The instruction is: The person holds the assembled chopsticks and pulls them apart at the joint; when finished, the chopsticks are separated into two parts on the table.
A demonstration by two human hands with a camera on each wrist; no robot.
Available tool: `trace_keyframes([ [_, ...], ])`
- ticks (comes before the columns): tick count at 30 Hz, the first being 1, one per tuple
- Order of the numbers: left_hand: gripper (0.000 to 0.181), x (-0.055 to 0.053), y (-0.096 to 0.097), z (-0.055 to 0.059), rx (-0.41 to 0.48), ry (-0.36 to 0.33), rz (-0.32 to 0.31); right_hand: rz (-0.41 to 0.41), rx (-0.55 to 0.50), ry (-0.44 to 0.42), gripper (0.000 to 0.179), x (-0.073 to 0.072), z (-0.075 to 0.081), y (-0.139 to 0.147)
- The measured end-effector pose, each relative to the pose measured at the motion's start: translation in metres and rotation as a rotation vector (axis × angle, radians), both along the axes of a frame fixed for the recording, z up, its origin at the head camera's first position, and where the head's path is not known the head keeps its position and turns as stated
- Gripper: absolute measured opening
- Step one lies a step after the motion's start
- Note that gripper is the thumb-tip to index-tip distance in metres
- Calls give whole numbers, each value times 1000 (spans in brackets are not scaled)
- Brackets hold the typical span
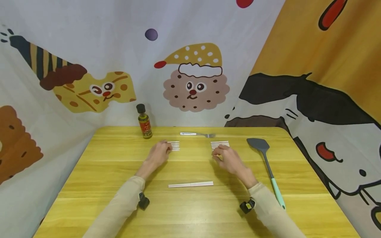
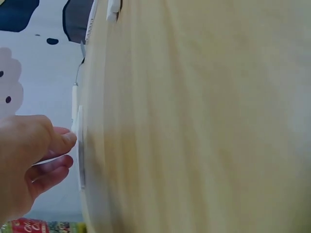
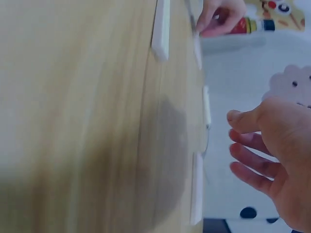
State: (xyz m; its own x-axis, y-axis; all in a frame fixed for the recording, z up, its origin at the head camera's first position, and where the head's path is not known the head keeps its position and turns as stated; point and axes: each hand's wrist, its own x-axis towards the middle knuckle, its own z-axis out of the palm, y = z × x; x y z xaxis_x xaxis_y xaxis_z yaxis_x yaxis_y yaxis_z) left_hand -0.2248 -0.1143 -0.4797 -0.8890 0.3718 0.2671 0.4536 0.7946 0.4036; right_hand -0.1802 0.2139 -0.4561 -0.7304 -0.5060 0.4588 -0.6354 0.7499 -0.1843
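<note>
My left hand [image 1: 158, 153] has its fingers bent over the left end of a white slatted piece [image 1: 175, 146]. In the left wrist view, the thumb and fingertips come right up to this flat piece [image 2: 81, 160]; I cannot tell if they pinch it. At the near edge of a second white slatted piece [image 1: 220, 144], my right hand [image 1: 229, 158] hovers with loosely bent fingers. The right wrist view shows this hand [image 3: 279, 155] with nothing in its fingers, apart from the piece [image 3: 197, 189]. Nearer the body, a pair of white chopsticks [image 1: 190, 184] lies crosswise between the forearms.
A fork with a white handle [image 1: 188, 134] lies near the table's back edge. The oil bottle [image 1: 145, 123] with a black cap stands at the back left. On the right lies a grey spatula [image 1: 268, 162] with a mint-green handle. A printed cloth hangs behind the wooden table [image 1: 190, 211].
</note>
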Motion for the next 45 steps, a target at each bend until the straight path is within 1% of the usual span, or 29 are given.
trace_keyframes([
  [2,12,2,-1,2,0,14,-3,34,1,-20,12,7,3,-4],
  [4,11,4,-2,5,-7,45,-9,61,3,-63,13,15,6,-8],
  [7,13,9,-3,10,-10,111,-30,109,6,-168,13,26,9,-16],
  [9,15,14,-4,14,-15,149,-50,145,12,-236,13,33,7,-20],
  [11,17,22,-4,19,-11,142,-70,176,7,-302,14,38,5,-25],
  [13,18,32,-2,25,-4,83,-94,196,-8,-350,14,42,1,-29],
  [16,18,48,3,33,8,-53,-142,201,-34,-404,13,45,-5,-33],
  [18,17,59,8,37,7,-121,-185,203,-45,-430,12,45,-8,-34],
  [20,17,68,12,39,8,-161,-232,206,-51,-450,11,46,-11,-35],
  [22,16,75,16,40,-8,-179,-272,212,-60,-468,11,46,-12,-36],
  [25,16,84,19,40,-14,-209,-327,215,-65,-473,11,46,-14,-37],
  [28,13,89,22,35,-31,-214,-371,222,-63,-466,10,46,-15,-38],
  [31,10,93,24,30,-30,-225,-396,230,-62,-452,10,46,-16,-40],
  [35,9,96,27,26,-28,-260,-398,233,-52,-421,8,46,-18,-42],
  [40,11,96,28,24,-47,-279,-383,232,-40,-376,5,46,-21,-46],
  [45,11,96,29,20,-69,-260,-362,240,-36,-343,5,47,-24,-48],
])
